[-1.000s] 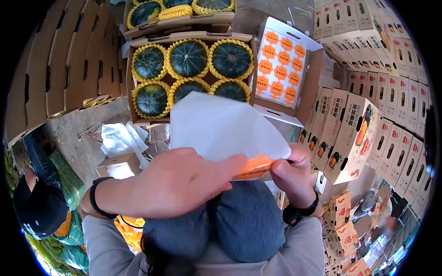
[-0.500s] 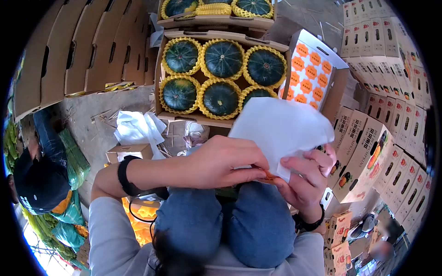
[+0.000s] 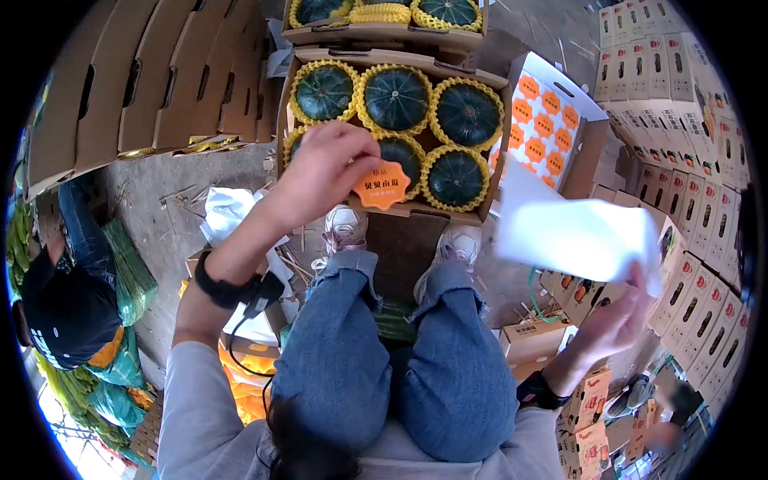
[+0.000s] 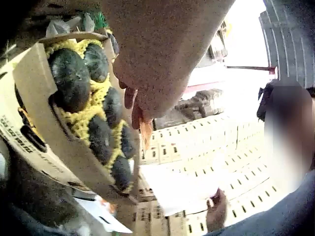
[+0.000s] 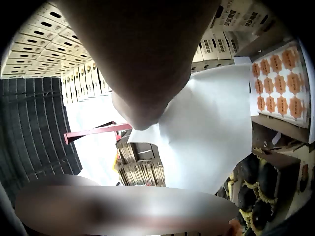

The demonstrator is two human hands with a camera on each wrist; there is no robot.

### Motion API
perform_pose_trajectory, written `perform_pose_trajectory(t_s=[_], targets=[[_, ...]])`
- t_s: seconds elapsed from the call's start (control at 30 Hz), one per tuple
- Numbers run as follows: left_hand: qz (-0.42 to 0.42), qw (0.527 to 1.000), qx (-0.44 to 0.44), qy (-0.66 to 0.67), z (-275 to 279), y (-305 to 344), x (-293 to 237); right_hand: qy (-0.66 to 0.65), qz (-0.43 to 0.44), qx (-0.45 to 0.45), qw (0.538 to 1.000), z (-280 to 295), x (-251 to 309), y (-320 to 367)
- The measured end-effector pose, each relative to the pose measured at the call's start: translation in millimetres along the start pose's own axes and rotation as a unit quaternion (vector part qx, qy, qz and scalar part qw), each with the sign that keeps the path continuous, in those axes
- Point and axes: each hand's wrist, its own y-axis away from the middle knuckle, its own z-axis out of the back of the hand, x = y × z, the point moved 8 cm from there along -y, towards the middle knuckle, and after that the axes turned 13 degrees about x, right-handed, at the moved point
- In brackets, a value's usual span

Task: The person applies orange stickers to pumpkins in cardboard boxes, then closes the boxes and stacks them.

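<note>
Where the person sits with knees in blue jeans (image 3: 336, 360) drawn up, we find both hands raised and well apart. The left hand (image 3: 320, 170) reaches forward over an open carton (image 3: 416, 210). Its fingertips and thumb are closed in a pinch on the edge of an orange sticker (image 3: 382, 186). The sticker is printed side up and hangs in front of the near row of the carton, over the middle pumpkin; we cannot tell whether it touches the pumpkin. The carton holds dark green pumpkins (image 3: 468, 112) in two rows, each in a yellow foam net.

The right hand (image 3: 612, 324) is held out to the right, palm up. Its fingers are closed on the lower right edge of a white sheet (image 3: 580, 236). The sheet stands up and leftward from the hand, clear of the carton.

Surroundings recorded:
- A shallow box of orange sticker sheets (image 3: 540, 120) stands tilted just right of the carton.
- A second carton of pumpkins (image 3: 376, 32) lies beyond the first.
- Stacks of printed cartons (image 3: 680, 88) fill the right side.
- Plain brown cartons (image 3: 136, 88) line the left.
- Two pale shoes (image 3: 344, 222) rest on the floor below the carton.
- A person in a black cap (image 3: 68, 312) is at the far left.
</note>
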Motion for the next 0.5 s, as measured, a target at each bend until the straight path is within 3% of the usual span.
perform_pose_trajectory(t_s=[0.03, 0.07, 0.13, 0.23, 0.33, 0.4, 0.5], targets=[[-0.009, 0.997, 0.008, -0.074, -10.8, -3.8, 5.5, -0.003, -0.037, -0.034, 0.999, 4.8, 3.0, -2.7], [-0.018, 0.989, 0.018, -0.147, -20.1, -6.8, 8.9, 0.007, -0.019, -0.045, 0.999, 9.9, 2.4, -3.9], [-0.021, 0.983, 0.033, -0.179, -26.8, -14.8, 11.1, 0.005, -0.059, -0.062, 0.996, 11.7, 0.2, -0.1], [-0.027, 0.978, 0.034, -0.203, -36.3, -23.0, 17.5, -0.012, 0.012, -0.048, 0.999, 8.0, 7.4, -1.8], [-0.01, 0.965, 0.014, -0.262, -38.8, -23.9, 21.5, -0.02, 0.008, -0.049, 0.999, 0.6, 6.8, -2.6], [0.015, 0.938, 0.014, -0.346, -40.2, -23.5, 19.2, 0.089, 0.059, 0.002, 0.994, -2.5, 21.1, -5.0], [0.001, 0.908, -0.071, -0.413, -35.1, -18.6, 0.7, 0.219, 0.141, 0.043, 0.964, -6.8, 37.9, -3.7]])
